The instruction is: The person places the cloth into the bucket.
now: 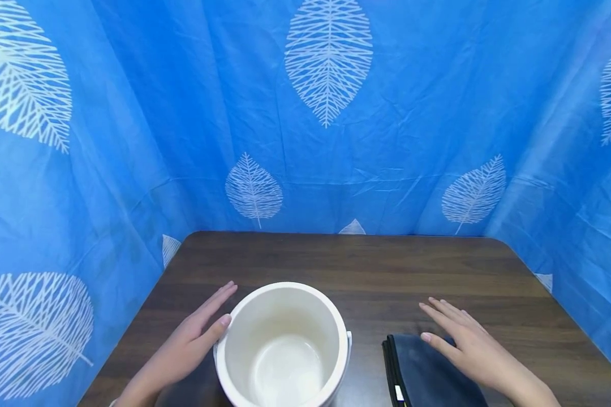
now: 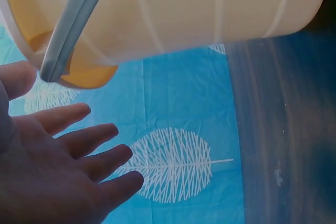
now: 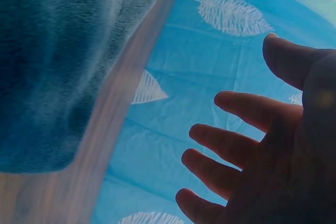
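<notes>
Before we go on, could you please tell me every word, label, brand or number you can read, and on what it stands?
No readable text anywhere.
White tag on the dark folded cloth: too small to read.
White bucket: no lettering shows.

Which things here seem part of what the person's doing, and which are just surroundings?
Likely part of the job:
white bucket, beside the left hand
dark folded cloth, near the right hand

Just surroundings:
wooden table
blue leaf-patterned curtain
</notes>
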Demonstrator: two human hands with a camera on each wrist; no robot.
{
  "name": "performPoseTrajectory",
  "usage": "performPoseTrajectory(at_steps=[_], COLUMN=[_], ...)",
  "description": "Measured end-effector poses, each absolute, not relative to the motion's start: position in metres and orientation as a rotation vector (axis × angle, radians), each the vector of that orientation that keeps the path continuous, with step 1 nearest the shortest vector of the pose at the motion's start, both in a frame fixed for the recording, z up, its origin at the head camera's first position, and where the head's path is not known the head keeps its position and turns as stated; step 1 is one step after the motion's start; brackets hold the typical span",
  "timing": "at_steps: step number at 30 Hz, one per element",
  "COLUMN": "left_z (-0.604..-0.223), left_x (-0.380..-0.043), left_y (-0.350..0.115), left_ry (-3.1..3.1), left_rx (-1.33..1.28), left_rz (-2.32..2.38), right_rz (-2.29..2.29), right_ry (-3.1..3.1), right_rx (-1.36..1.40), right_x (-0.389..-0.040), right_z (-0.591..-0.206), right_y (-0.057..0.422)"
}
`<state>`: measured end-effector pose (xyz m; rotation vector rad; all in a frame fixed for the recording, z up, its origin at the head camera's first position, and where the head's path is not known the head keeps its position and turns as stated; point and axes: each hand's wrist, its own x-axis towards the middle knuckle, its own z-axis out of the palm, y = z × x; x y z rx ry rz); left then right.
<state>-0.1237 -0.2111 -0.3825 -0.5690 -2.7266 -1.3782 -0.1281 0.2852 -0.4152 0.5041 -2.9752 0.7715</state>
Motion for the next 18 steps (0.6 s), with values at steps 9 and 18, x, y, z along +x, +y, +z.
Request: performPoseTrajectory(at_steps=[9, 18], left_z=[-0.387, -0.391], left_x=[-0.119, -0.118], left_y=[-0.208, -0.205], left_ry=[-2.733, -2.724], left_rx=[-0.524, -0.487], left_rz=[-1.499, -1.688], right_rz=[0.783, 0.865], right_ry=[-3.112, -3.217], right_rx=[0.544, 0.604], right_x=[-0.12, -0.117], right_z=[-0.431, -0.44], right_y=[0.293, 0.305])
